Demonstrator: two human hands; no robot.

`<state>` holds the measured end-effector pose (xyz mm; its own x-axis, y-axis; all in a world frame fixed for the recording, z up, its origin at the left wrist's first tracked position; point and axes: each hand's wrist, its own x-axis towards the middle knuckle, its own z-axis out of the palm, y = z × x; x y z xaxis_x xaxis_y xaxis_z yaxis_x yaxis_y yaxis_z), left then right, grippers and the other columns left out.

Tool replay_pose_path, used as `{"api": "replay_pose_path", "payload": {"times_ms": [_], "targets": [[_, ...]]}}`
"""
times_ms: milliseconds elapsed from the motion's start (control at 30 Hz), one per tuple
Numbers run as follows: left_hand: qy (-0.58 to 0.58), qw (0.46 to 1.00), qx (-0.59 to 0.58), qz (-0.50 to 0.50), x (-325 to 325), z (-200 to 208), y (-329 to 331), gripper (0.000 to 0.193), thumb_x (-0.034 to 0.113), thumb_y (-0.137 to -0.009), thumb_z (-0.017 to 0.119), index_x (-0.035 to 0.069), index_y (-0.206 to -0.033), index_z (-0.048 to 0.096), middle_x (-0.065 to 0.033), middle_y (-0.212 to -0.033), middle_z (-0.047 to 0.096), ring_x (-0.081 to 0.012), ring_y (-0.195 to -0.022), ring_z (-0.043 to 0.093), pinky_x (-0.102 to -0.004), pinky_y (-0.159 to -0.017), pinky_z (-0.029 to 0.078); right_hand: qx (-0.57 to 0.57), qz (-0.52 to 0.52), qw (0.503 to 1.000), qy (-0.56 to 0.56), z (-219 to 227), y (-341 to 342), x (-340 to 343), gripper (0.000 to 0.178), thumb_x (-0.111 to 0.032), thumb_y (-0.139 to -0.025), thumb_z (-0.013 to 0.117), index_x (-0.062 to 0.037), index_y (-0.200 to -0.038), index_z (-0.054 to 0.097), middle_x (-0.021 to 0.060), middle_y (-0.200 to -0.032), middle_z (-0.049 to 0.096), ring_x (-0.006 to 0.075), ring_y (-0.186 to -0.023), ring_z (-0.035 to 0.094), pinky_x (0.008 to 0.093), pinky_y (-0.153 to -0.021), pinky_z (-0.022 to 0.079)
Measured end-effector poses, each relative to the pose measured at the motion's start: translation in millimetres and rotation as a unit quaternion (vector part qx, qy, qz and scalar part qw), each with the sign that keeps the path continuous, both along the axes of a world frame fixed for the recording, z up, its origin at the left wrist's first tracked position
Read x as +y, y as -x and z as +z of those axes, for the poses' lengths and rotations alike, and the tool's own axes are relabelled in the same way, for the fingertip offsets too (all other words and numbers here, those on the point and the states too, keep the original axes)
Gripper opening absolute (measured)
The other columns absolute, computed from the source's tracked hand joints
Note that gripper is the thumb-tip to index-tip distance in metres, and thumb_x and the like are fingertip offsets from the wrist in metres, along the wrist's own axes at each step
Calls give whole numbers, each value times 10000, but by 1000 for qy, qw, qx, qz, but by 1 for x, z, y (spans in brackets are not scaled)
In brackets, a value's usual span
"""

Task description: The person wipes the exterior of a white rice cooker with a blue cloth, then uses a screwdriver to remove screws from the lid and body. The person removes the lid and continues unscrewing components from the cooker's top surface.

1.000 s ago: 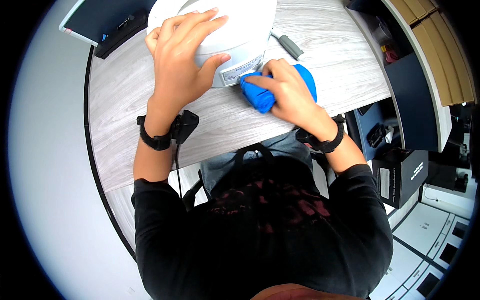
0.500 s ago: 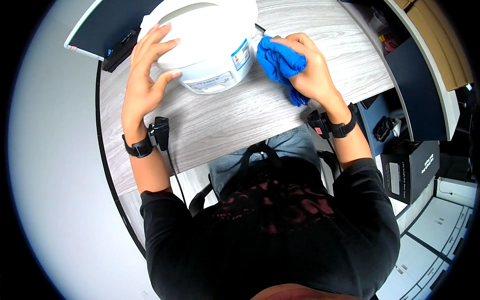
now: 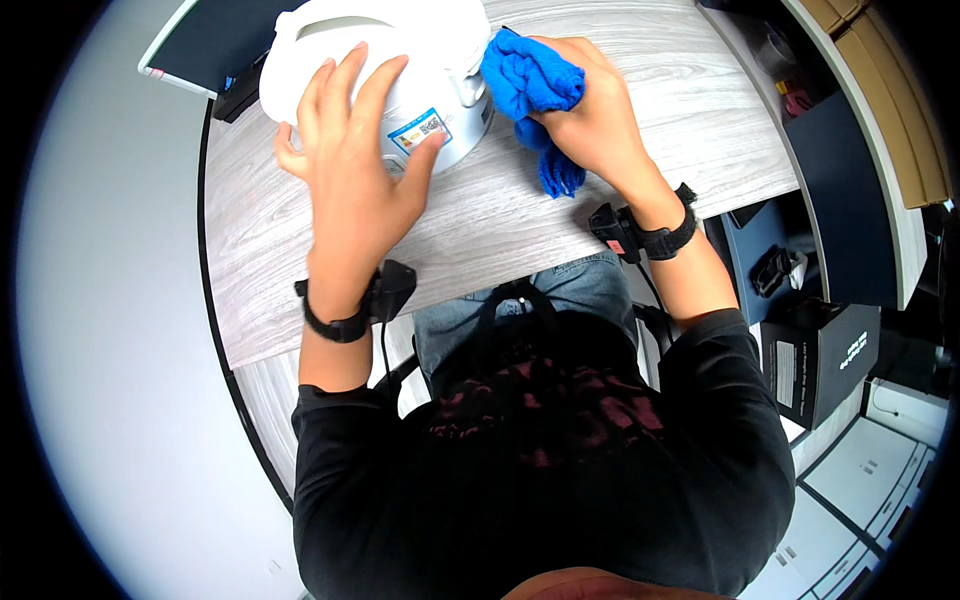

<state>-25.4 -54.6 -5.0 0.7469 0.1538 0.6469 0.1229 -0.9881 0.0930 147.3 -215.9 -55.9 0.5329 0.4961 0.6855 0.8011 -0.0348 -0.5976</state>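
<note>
A white rounded appliance with a lid and a carry handle (image 3: 385, 60), which looks like a rice cooker, stands at the far left of the desk. A blue-edged label with a square code shows on its near side. My left hand (image 3: 360, 170) lies against it, fingers spread over the lid and thumb stretched along the label; the hand is open. To the right of the appliance, my right hand (image 3: 597, 120) is closed round a bunched blue cloth (image 3: 535, 80). One end of the cloth hangs toward the desk top. Whether the cloth touches the appliance's side, I cannot tell.
The wood-grain desk (image 3: 480, 230) curves round in front of me. A dark screen with a white frame (image 3: 220, 45) stands at the back left. On the right are a shelf unit (image 3: 850, 190) and, lower down, a black box (image 3: 820, 365).
The appliance has turned, bringing its label round to the left toward me. My left hand has shifted right and nearer. My right hand and the cloth have moved slightly left and away.
</note>
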Motion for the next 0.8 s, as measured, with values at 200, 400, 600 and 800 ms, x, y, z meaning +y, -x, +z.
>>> {"api": "replay_pose_path", "payload": {"times_ms": [200,400,600,800], "targets": [[11,998,-52,23,3,-17,-18,631,267,-720,878,100,-1256,588,-137,-1432,504,-384,-1385,362,-745,-1049,128,-14,18,999,-36,-8,10,13,563,89,-653,708,-78,-1189,681,120,-1078,657,355,-1016,633,387,-868,528],[-7,993,-117,-3,35,-17,-23,599,281,-646,936,48,-1085,602,-146,-1272,616,-338,-1233,495,-541,-1054,294,-15,63,998,5,-7,13,11,595,139,-668,707,-65,-1226,681,129,-1110,671,318,-1015,663,360,-884,540],[0,992,-122,-21,54,-14,-27,552,268,-618,956,32,-982,614,-149,-1191,665,-305,-1131,569,-428,-982,392,-19,5,1000,-8,-11,9,26,576,116,-685,728,-78,-1225,678,114,-1095,663,324,-1006,659,371,-866,542],[27,991,-128,-27,60,-13,-30,531,246,-615,957,20,-956,618,-150,-1188,678,-297,-1140,573,-415,-975,412,-21,11,1000,16,-10,3,28,593,93,-683,746,-81,-1243,664,118,-1105,656,338,-1028,647,381,-873,540]]}}
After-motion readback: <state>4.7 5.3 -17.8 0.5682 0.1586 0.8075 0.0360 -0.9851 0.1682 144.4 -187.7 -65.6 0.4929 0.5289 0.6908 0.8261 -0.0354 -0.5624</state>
